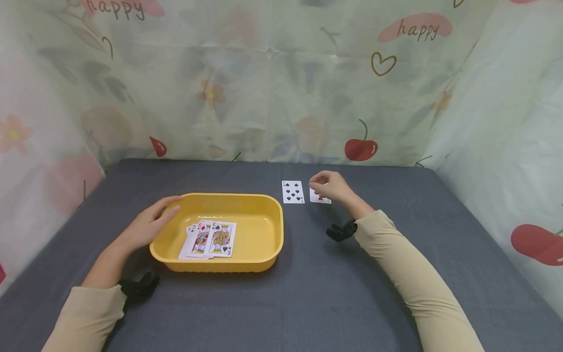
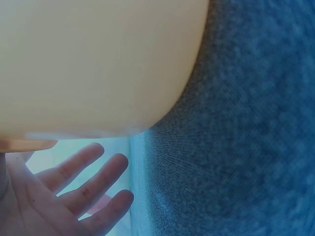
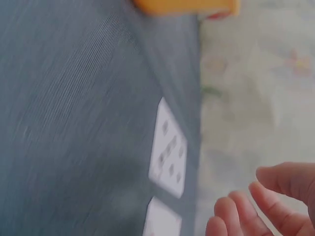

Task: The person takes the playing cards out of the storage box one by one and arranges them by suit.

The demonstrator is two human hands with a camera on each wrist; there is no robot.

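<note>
Near, at the left rim of a yellow tray on the tabletop: left hand, fingers straight and spread apart. Inside, toward the near left: overlapping face-up cards, king of spades topmost. Farther off, above a red-suited card seemingly lying flat: right hand, fingers loosely bent, thumb close to forefinger, apparently holding nothing. Just left of that card: seven of spades. Probably light, thin, slick, easily bent; best pinched by one edge.
</note>
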